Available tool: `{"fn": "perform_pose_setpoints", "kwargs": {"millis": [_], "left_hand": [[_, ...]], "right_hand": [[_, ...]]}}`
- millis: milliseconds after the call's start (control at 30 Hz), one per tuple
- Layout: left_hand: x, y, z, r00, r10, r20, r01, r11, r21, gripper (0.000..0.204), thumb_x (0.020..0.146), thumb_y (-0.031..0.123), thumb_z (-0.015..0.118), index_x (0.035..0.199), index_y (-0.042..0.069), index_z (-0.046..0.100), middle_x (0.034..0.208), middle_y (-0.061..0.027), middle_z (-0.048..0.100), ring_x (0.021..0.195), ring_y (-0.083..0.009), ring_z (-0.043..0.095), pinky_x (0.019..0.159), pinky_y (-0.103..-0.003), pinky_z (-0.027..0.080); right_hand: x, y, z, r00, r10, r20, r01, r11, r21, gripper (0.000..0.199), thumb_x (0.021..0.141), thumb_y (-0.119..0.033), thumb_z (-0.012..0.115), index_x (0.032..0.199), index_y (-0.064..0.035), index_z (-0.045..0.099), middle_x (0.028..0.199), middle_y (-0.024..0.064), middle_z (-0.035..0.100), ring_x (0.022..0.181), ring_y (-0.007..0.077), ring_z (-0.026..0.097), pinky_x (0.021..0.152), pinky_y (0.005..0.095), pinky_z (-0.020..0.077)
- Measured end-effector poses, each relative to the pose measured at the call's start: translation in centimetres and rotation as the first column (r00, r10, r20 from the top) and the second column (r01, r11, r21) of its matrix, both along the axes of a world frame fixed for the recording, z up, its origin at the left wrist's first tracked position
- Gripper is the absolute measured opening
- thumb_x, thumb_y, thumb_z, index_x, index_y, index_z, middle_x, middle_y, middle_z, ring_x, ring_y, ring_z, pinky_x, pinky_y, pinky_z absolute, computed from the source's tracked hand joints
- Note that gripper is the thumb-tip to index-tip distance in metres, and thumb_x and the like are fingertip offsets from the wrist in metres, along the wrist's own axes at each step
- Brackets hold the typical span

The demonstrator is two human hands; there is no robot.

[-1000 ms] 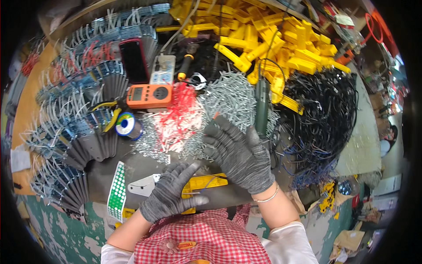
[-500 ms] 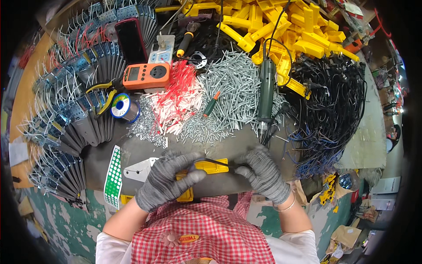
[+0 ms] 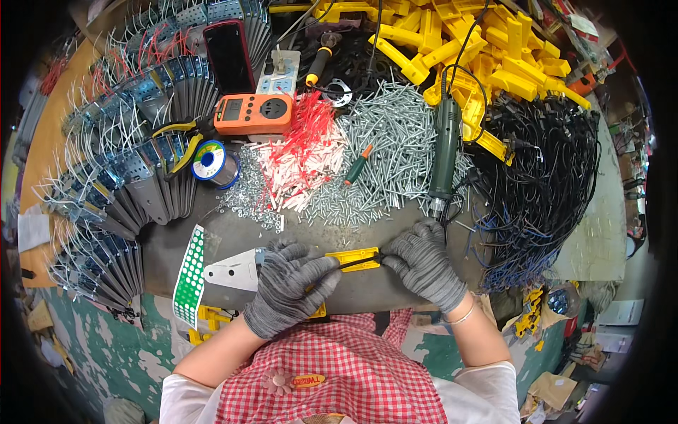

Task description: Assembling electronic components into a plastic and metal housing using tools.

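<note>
Between my gloved hands lies a yellow plastic housing (image 3: pixel 366 254), an open shell. A short black cable (image 3: pixel 360 262) runs along it from hand to hand. My left hand (image 3: pixel 289 286) is closed over the left part of the housing, thumb and fingers at the cable; what lies under the palm is hidden. My right hand (image 3: pixel 424 265) pinches the cable at the housing's right end. A grey metal blade-shaped plate (image 3: pixel 233 271) with two holes sticks out left of my left hand. Left of it is a green-dotted white sticker sheet (image 3: pixel 189 277).
Beyond the hands lie heaped screws (image 3: pixel 388 134), red-and-white small parts (image 3: pixel 304 155), a green electric screwdriver (image 3: pixel 445 152), and a solder spool (image 3: pixel 215 166). Metal brackets with wires (image 3: pixel 134 177) line the left; black cables (image 3: pixel 537 191) pile at right; yellow housings (image 3: pixel 522 63) at the back.
The view has shifted, moving the bench things rightward in the picture. The black cable, earlier slanting above the housing, now lies down along it. More of the metal plate shows.
</note>
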State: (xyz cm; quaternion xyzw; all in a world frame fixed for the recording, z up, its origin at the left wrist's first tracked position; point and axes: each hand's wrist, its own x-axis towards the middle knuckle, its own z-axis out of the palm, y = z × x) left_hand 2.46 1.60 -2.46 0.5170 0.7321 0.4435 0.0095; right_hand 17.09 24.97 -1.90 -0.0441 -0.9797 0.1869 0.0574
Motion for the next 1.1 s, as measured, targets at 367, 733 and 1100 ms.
{"fn": "perform_pose_setpoints", "kwargs": {"millis": [367,733,1100], "left_hand": [[0.3,0.3,-1.2,0.960,0.021,-0.278,-0.105,0.951,-0.291,0.021,0.071,0.022,0.074,0.088,0.012,0.069,0.093,-0.0076,0.068,0.092,-0.0293,0.062,0.083,-0.051,0.042],[4.4,-4.1,-2.0,0.850,-0.003,-0.527,-0.180,0.938,-0.296,0.026,0.074,0.024,0.067,0.097,0.015,0.073,0.104,-0.0057,0.070,0.102,-0.0227,0.065,0.101,-0.055,0.028],[3.8,-5.0,-1.4,0.876,0.016,-0.482,-0.144,0.963,-0.229,0.024,0.072,0.029,0.074,0.094,0.018,0.073,0.105,-0.0007,0.071,0.101,-0.0192,0.065,0.092,-0.051,0.033]], "right_hand": [[-3.6,-6.4,1.1,0.978,0.056,0.201,-0.033,0.993,-0.114,0.017,0.085,-0.018,0.061,0.097,-0.0072,0.068,0.099,0.0122,0.064,0.095,0.0303,0.062,0.088,0.0455,0.0489],[-5.6,-7.5,0.3,0.990,0.084,0.116,-0.054,0.969,-0.242,0.017,0.088,-0.019,0.062,0.099,-0.0064,0.067,0.097,0.0135,0.064,0.089,0.0335,0.065,0.078,0.0433,0.0539],[-7.4,-8.9,-0.4,0.922,0.344,0.179,-0.277,0.907,-0.316,0.026,0.088,-0.016,0.062,0.111,-0.0048,0.065,0.106,0.0181,0.062,0.098,0.0317,0.064,0.081,0.0376,0.0535]]}}
